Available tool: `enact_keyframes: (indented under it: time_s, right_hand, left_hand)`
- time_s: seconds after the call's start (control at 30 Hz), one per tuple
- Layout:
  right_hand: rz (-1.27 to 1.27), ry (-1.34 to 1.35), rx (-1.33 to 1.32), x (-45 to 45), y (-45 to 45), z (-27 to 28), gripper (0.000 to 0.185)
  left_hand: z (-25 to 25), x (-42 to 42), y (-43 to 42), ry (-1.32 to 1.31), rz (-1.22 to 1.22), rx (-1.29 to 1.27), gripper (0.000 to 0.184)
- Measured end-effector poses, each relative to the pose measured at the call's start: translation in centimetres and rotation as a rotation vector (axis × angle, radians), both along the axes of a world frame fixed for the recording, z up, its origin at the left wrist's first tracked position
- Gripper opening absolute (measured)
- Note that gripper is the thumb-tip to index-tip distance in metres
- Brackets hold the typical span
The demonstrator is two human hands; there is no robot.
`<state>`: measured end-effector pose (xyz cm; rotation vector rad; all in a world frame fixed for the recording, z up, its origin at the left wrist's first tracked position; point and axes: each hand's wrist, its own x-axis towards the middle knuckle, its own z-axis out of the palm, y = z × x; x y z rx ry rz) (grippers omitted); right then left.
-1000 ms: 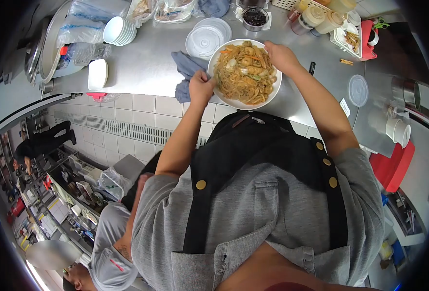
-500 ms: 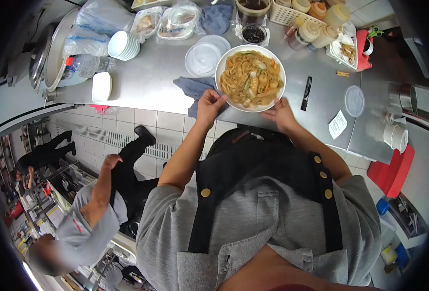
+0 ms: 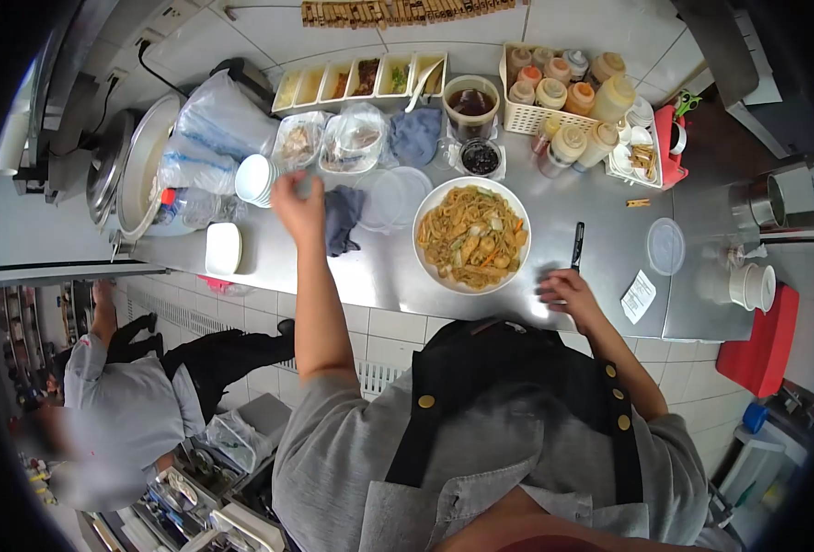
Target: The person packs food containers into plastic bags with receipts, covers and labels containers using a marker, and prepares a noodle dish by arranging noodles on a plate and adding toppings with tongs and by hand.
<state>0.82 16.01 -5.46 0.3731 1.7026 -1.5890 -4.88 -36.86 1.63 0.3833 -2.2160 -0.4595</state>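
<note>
My left hand (image 3: 298,207) is raised over the counter, fingers apart and holding nothing I can see. It is between a stack of small white bowls (image 3: 254,179) and a crumpled blue-grey cloth (image 3: 341,219); whether it touches either, I cannot tell. A round white plate (image 3: 423,262) heaped with noodles, vegetables and chunks (image 3: 473,237) rests on the steel counter near its front edge. To the right of the plate, my right hand (image 3: 565,293) hovers with fingers loosely spread, slightly blurred. A black marker (image 3: 578,246) lies just beyond it.
Translucent lids (image 3: 394,198) lie left of the plate. Behind stand a dark liquid tub (image 3: 471,103), a sauce-bottle basket (image 3: 543,120) and a condiment tray (image 3: 361,83). A printed slip (image 3: 641,296) lies at right. A co-worker (image 3: 131,386) stands at left.
Both hands have let go of the plate. My left hand has moved left toward the bowls; my right hand has drawn away rightward. The cloth has shifted left and back. The view has tilted up.
</note>
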Motion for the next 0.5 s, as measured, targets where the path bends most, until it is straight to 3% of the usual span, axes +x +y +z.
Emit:
enact_keyframes:
  time_s: [0.07, 0.2, 0.27, 0.3, 0.33, 0.4, 0.47, 0.5]
  right_hand:
    - [-0.218, 0.155, 0.062, 0.5, 3.2, -1.5, 0.030]
    - [-0.650, 0.446, 0.338, 3.2, 9.9, -3.0, 0.033]
    - [-0.818, 0.465, 0.459, 6.3, 14.6, -4.8, 0.035]
    - [-0.866, 0.488, 0.551, 8.5, 17.3, -6.4, 0.037]
    - [-0.915, 0.512, 0.640, 11.2, 20.2, -8.2, 0.038]
    - [-1.067, 0.489, 0.633, 16.6, 23.0, -9.1, 0.037]
    - [-1.059, 0.448, 0.925, 23.0, 25.8, -11.2, 0.036]
    - [-1.079, 0.294, 1.032, 25.6, 25.5, -10.6, 0.032]
  left_hand:
    - [0.9, -5.9, 0.5, -0.081, -0.170, 0.252, 0.021]
    - [-1.4, -19.7, 1.4, -0.091, -0.485, 0.519, 0.023]
    - [-4.6, -26.4, 0.7, -0.372, -0.421, 0.314, 0.024]
    - [-2.6, -27.3, 2.3, -0.605, -0.338, 0.165, 0.024]
    - [-2.5, -28.0, 3.5, -0.584, -0.349, 0.155, 0.024]
    - [-3.6, -29.6, 5.0, -0.711, -0.022, -0.601, 0.024]
    - [-4.4, -30.8, 5.3, -0.774, 0.003, -0.575, 0.027]
    - [-4.9, -31.4, 5.4, -0.864, 0.031, -0.547, 0.029]
